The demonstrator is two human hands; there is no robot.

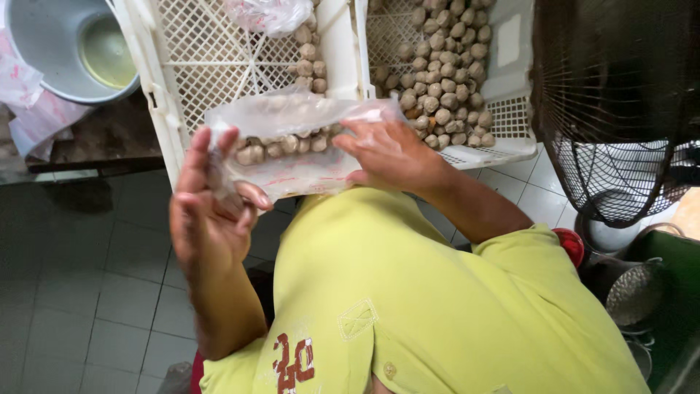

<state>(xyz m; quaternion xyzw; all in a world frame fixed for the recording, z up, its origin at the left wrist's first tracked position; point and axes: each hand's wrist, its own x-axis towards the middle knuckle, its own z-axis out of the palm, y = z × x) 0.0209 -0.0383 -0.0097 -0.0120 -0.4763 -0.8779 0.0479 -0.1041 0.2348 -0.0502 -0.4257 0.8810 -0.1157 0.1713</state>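
Note:
A clear plastic bag (pixel 292 138) with a row of brown meatballs inside is held level in front of my chest. My left hand (pixel 208 211) grips its left end, fingers curled around the plastic. Its right end rests under the fingers of my right hand (pixel 390 153). Behind the bag stand two white slatted plastic crates. The right crate (pixel 510 109) holds a heap of loose meatballs (pixel 445 66). In the left crate (pixel 211 58) a few meatballs lie along its right side.
A grey bucket (pixel 51 51) with yellowish liquid sits at the top left. A dark fan guard (pixel 620 109) fills the upper right. Another plastic bag (pixel 270 13) lies on the left crate. Tiled floor lies below. Metal pots stand at the lower right.

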